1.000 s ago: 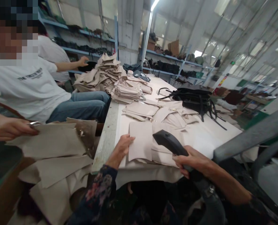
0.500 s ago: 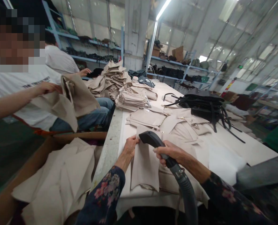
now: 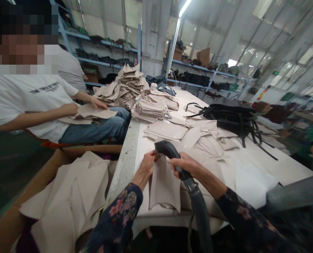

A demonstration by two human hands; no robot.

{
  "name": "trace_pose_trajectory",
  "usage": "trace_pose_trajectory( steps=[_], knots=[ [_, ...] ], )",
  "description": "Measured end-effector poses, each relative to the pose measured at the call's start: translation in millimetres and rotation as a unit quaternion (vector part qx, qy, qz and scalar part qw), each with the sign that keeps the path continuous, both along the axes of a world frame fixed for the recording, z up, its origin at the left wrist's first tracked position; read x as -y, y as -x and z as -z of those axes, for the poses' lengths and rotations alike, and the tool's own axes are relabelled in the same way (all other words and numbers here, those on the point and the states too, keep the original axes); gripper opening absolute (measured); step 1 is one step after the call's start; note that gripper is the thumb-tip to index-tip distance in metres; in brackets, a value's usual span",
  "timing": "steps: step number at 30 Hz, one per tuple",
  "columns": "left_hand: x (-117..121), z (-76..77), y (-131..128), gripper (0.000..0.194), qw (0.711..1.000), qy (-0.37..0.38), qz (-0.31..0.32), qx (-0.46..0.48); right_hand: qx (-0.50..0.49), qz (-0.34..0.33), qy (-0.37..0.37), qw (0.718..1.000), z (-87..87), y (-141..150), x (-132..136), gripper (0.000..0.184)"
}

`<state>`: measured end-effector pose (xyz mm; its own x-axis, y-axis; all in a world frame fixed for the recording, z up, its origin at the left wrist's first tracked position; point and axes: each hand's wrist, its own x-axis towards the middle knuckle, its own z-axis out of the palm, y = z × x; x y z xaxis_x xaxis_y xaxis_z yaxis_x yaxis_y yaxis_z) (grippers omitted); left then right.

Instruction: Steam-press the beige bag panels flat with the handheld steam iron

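Black nozzle (image 3: 167, 149) held at the top of a beige piece (image 3: 163, 186)

The right hand (image 3: 185, 164) has its grip wrapped around the black nozzle, whose grey hose (image 3: 200, 207) runs down past the near edge of the counter (image 3: 123, 160). The left hand (image 3: 146, 165) has its grip pinched on the beige piece at its upper left corner, just beside the nozzle's tip; whether the tip touches the piece is hard to tell. The piece lies at the near side of the counter, slightly curved, with a gold zipper (image 3: 167, 206) showing at its lower edge.

Farther along the counter are loose beige pouches (image 3: 209, 144), a neat stack (image 3: 148, 111) of beige pieces and, behind it, a tall, untidy heap (image 3: 122, 88). Black bags (image 3: 229, 114) with trailing straps lie to the right. Left of the counter, a cardboard box (image 3: 49, 167) holds more beige panels (image 3: 84, 189). Beyond it a seated co-worker (image 3: 37, 105) in a white T-shirt has both hands on beige fabric (image 3: 89, 114) in their lap. Loaded blue shelves (image 3: 196, 66) line the far wall.
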<state>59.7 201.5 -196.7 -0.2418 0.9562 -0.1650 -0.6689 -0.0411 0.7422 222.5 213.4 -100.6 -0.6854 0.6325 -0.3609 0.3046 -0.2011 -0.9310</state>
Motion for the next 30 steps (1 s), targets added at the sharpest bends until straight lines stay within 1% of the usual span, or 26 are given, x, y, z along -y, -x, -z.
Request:
trace_pose_trajectory(
  steps=[3,6,8,11,14,17,19,20,21,22,23,24,25,26,27,28,30],
  knots=[
    [2,0.5,0,0.03,1.0,-0.002,0.006,-0.003,-0.021,0.029,-0.025,0.999,-9.0,6,-10,0.028],
    [2,0.5,1,0.03,1.0,0.005,0.005,-0.006,-0.031,0.052,-0.021,0.998,-19.2,-5,-11,0.027],
    [2,-0.3,1,0.031,1.0,0.012,0.006,-0.004,-0.033,0.052,-0.016,0.998,-25.1,-19,-5,0.028],
    [2,-2.4,0,0.03,1.0,0.015,0.005,0.001,-0.002,0.027,-0.035,0.999,-29.4,-35,11,0.03],
    [2,-4.0,-2,0.029,1.0,0.008,0.005,-0.003,0.035,0.011,-0.04,0.999,-22.6,-30,21,0.029],
    [4,-4.0,-2,0.028,0.999,0.006,0.014,-0.031,0.036,0.009,-0.029,0.999,-8.3,-15,13,0.028],
    [5,-3.8,-1,0.025,0.995,0.019,-0.001,-0.098,0.014,0.03,-0.028,0.999,-2.0,-10,1,0.028],
    [6,-4.0,0,0.022,0.986,0.027,-0.019,-0.162,-0.003,0.046,-0.029,0.999,-1.4,-12,-5,0.027],
    [6,-4.6,0,0.018,0.968,0.037,-0.045,-0.245,-0.017,0.065,-0.03,0.997,-2.9,-17,-10,0.027],
    [8,-5.6,-1,0.016,0.936,0.047,-0.078,-0.34,-0.028,0.084,-0.032,0.996,-6.4,-24,-14,0.027],
    [9,-6.9,-3,0.019,0.891,0.053,-0.119,-0.436,-0.034,0.1,-0.035,0.994,-11.5,-33,-17,0.026],
    [12,-8.4,-7,0.026,0.837,0.05,-0.16,-0.522,-0.032,0.112,-0.04,0.992,-17.6,-43,-17,0.027],
    [14,-9.9,-13,0.033,0.781,0.036,-0.193,-0.592,-0.022,0.12,-0.042,0.992,-24.2,-52,-16,0.027],
    [18,-11.1,-20,0.038,0.732,0.011,-0.214,-0.646,-0.009,0.124,-0.044,0.991,-30.4,-61,-13,0.028],
    [21,-11.9,-30,0.039,0.694,-0.028,-0.207,-0.689,0.004,0.123,-0.044,0.991,-35.6,-69,-9,0.029],
    [26,-12.1,-40,0.036,0.667,-0.075,-0.164,-0.723,0.02,0.121,-0.043,0.992,-39.4,-75,-4,0.03],
    [35,-10.8,-59,0.026,0.622,-0.154,-0.006,-0.768,0.053,0.115,-0.038,0.991,-41.2,-82,5,0.031]
  ],
)
